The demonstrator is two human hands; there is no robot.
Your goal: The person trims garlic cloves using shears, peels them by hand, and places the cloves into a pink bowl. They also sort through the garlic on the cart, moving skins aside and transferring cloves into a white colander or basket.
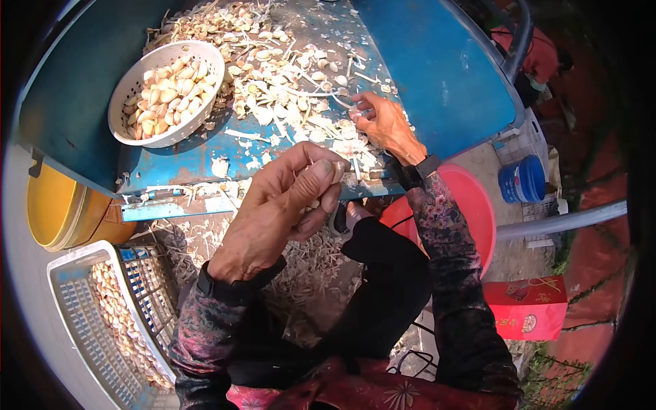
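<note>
My left hand [280,198] is closed in front of the blue tray's near edge, thumb pressed over a pale garlic piece [336,171] at the fingertips. My right hand [386,124] is over the right part of the blue tray [195,160], its fingers bent around the end of a pale dry stalk [311,93]. Garlic skins, stalks and loose cloves [273,102] lie scattered across the tray beside and beyond both hands. At the tray's left stands a white perforated bowl [116,113] holding many garlic cloves [171,92].
A yellow bucket [51,205] and a white crate [75,328] with cloves stand at the left. Right of my legs are a pink basin [471,205], a red box [526,307] and a blue bucket [523,180]. A person in red [540,55] is at the upper right.
</note>
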